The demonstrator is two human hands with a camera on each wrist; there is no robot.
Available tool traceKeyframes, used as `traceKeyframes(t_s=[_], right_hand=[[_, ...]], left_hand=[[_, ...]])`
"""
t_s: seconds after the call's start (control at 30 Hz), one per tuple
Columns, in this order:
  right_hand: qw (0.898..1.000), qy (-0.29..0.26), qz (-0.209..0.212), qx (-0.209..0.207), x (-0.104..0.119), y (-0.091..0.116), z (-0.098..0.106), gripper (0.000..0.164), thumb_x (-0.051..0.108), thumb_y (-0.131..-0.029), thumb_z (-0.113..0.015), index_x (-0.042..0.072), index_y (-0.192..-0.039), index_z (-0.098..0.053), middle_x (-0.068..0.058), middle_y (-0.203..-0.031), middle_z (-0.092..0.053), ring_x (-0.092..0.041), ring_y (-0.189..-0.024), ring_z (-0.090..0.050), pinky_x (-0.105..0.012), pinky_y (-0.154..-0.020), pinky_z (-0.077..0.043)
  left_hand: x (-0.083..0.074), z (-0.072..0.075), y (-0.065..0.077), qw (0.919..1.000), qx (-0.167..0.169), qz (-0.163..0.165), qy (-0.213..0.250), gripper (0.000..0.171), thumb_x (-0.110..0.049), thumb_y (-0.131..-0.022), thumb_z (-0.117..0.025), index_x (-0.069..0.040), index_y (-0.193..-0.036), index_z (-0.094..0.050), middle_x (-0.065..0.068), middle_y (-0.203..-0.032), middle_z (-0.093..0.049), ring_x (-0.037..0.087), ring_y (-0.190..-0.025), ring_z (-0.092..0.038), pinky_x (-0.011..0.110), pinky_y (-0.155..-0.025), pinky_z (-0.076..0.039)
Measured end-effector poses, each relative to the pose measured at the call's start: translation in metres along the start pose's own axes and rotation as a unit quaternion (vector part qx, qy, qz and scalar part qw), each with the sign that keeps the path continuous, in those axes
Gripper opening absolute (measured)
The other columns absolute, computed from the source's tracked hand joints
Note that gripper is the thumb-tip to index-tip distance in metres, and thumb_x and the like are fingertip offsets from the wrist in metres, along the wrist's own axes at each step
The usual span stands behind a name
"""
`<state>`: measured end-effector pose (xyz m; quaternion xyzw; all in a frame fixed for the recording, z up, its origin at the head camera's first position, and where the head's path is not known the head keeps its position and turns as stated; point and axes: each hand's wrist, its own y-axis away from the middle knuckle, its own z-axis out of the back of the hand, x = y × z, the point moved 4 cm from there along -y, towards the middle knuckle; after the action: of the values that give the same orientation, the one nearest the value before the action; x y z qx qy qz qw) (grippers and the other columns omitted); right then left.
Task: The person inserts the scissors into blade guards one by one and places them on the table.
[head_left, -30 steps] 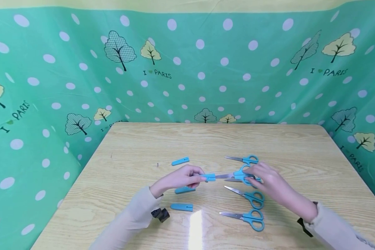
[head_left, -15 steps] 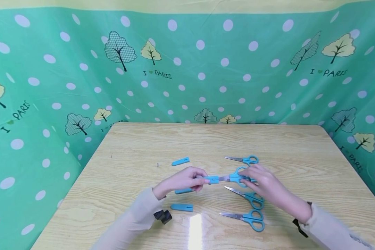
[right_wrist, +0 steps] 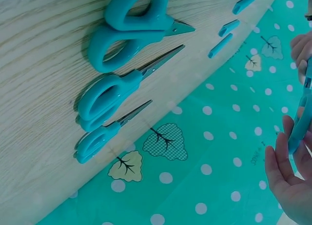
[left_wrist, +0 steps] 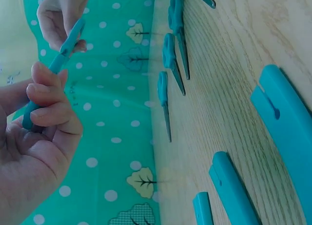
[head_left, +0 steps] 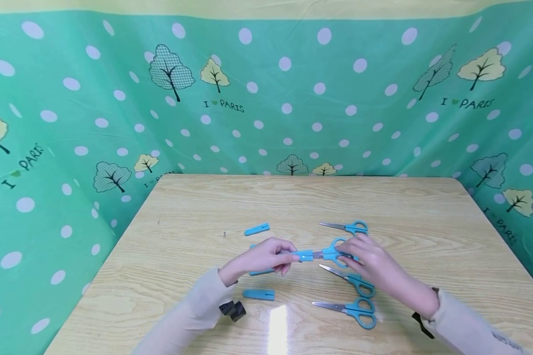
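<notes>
My left hand [head_left: 268, 256] pinches a blue scissors cover [head_left: 305, 256] above the table. Between the thumb and fingers of my right hand [head_left: 370, 256] are the handles of blue scissors [head_left: 331, 253], blades pointing left. The blades run into the cover's mouth, with a short length of metal [head_left: 318, 255] showing between cover and handles. In the left wrist view, curled fingers [left_wrist: 46, 95] wrap the cover. The right wrist view shows the scissors' handle [right_wrist: 301, 122] against the right fingers.
Several uncapped scissors lie at the right, including a far pair [head_left: 355, 227], a nearer pair [head_left: 361, 285] and the nearest pair [head_left: 360, 312]. Several loose covers lie left, among them a far cover [head_left: 256, 229] and a near cover [head_left: 258, 295]. A patterned green cloth [head_left: 266, 98] hangs behind the table [head_left: 213, 197].
The right hand has moved left with the scissors, and the blades have slid deeper into the cover. The left hand has shifted slightly right, still holding the cover.
</notes>
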<state>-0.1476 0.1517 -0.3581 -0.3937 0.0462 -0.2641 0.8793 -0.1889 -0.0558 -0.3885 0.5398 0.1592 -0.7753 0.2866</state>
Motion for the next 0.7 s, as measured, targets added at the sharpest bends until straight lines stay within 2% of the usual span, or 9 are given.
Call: traceKeyframes(t_s=[0.1, 0.23, 0.33, 0.7], right_hand=[[1.000, 0.000, 0.010, -0.009, 0.002, -0.001, 0.000, 0.038, 0.030, -0.093, -0.039, 0.003, -0.085, -0.065, 0.000, -0.080, -0.063, -0.014, -0.073, -0.057, -0.023, -0.081, -0.042], [0.999, 0.008, 0.031, -0.017, 0.006, -0.004, -0.003, 0.038, 0.028, -0.093, -0.039, 0.002, -0.083, -0.065, -0.001, -0.077, -0.062, -0.015, -0.070, -0.056, -0.025, -0.067, -0.045], [0.999, 0.015, 0.039, -0.024, 0.009, -0.008, -0.005, 0.038, 0.027, -0.094, -0.040, 0.002, -0.082, -0.065, -0.001, -0.076, -0.062, -0.014, -0.068, -0.056, -0.024, -0.062, -0.044], [0.999, -0.005, 0.037, -0.039, 0.012, -0.011, -0.010, 0.036, 0.025, -0.093, -0.041, 0.000, -0.082, -0.065, -0.002, -0.075, -0.062, -0.015, -0.067, -0.052, -0.019, -0.059, -0.041]], left_hand=[[0.000, -0.001, 0.001, 0.9999, -0.010, 0.005, 0.003, 0.022, -0.012, -0.092, -0.047, 0.008, -0.089, -0.056, 0.000, -0.054, -0.049, 0.015, -0.044, -0.039, 0.018, -0.041, -0.031], [-0.001, -0.003, 0.000, 0.9999, -0.011, 0.004, 0.006, 0.022, -0.012, -0.093, -0.045, 0.007, -0.090, -0.056, -0.002, -0.053, -0.041, 0.008, -0.041, -0.031, 0.017, -0.040, -0.026], [-0.001, -0.003, -0.001, 0.9998, -0.015, 0.006, 0.011, 0.021, -0.013, -0.093, -0.044, 0.005, -0.092, -0.056, -0.002, -0.054, -0.037, 0.007, -0.040, -0.027, 0.018, -0.040, -0.024], [0.002, -0.002, 0.002, 0.9981, -0.044, 0.026, 0.036, 0.020, -0.013, -0.093, -0.045, 0.003, -0.088, -0.055, -0.001, -0.053, -0.038, 0.007, -0.040, -0.027, 0.018, -0.039, -0.023]])
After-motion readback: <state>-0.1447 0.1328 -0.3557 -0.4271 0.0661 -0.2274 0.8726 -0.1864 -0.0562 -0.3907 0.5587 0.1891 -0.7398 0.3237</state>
